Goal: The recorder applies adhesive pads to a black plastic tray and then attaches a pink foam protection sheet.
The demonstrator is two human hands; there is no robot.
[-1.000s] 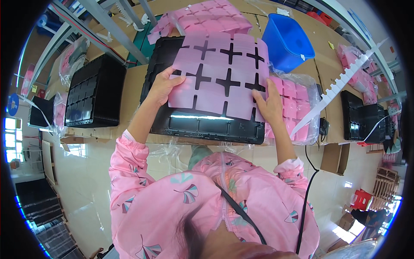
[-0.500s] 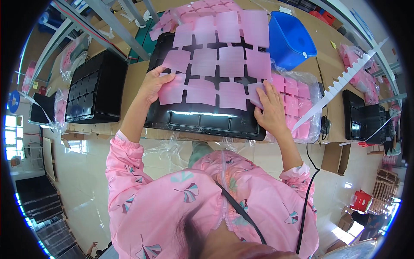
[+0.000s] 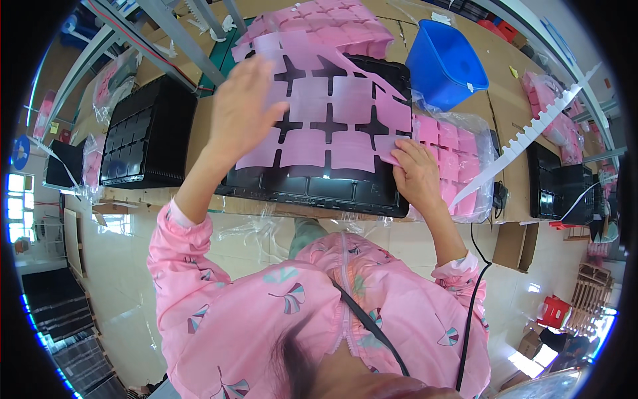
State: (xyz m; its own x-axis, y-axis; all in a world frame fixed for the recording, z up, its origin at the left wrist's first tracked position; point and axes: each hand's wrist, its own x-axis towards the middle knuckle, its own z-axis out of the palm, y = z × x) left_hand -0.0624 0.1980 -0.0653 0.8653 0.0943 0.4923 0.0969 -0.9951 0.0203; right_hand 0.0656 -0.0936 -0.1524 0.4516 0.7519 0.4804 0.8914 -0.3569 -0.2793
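Observation:
A thin pink sheet [image 3: 316,96] with rows of cross-shaped cut-outs lies over a black moulded plastic tray [image 3: 306,189] in front of me. Its far right part is folded back, baring the tray's far right corner. My right hand [image 3: 417,171] pinches the sheet's near right corner at the tray's edge. Over the left side of the sheet is my left hand [image 3: 242,103], blurred by motion, its thumb apart from the stretched fingers and nothing seen in its grasp. Whether those fingertips touch the sheet is unclear.
Behind the tray lies a stack of pink sheets [image 3: 325,26]. A blue bin [image 3: 445,66] stands at the far right, near bagged pink sheets [image 3: 452,166]. Black trays [image 3: 146,136] are stacked at left. A white notched strip [image 3: 518,136] slants across the right side.
My left hand has left the sheet's near left edge and moved up and away from me. The sheet's far right part has folded over, while my right hand stays at its corner.

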